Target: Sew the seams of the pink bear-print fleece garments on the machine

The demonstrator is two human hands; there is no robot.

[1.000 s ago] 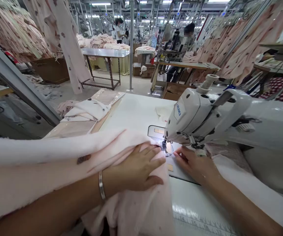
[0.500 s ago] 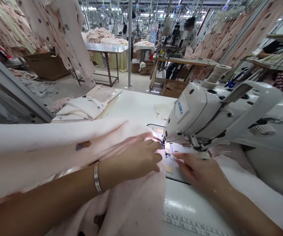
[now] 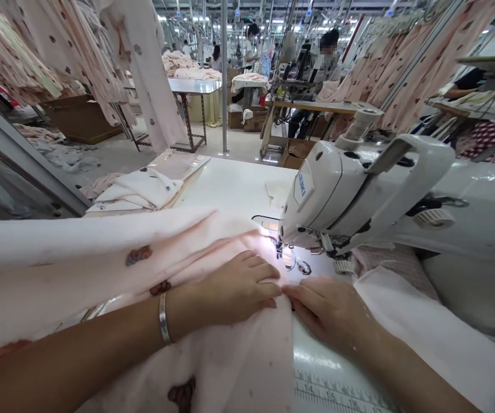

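Pale pink printed fabric (image 3: 238, 355) spreads over the left of the sewing table, its right edge running by the needle area of a white sewing machine (image 3: 316, 189). Palm down, my left hand (image 3: 234, 287) lies on the fabric just left of the presser foot (image 3: 279, 248), fingers stretched over the cloth. My right hand (image 3: 333, 304) has its thumb and index finger closed at the fabric's edge, close to the left fingertips. The machine's lamp lights the cloth beside the foot. Parts of the right fingers are hidden beneath the hand.
Folded cloth (image 3: 137, 189) rests on the table's far left. A printed ruler (image 3: 337, 396) runs along the front. White cloth (image 3: 436, 327) lies under my right forearm. Hanging garments (image 3: 423, 74), a metal post (image 3: 224, 80) and a person (image 3: 325, 57) are beyond.
My right hand has moved left from the needle plate to the fabric's edge. My left hand has slid slightly down, away from the foot. The view has shifted a little.
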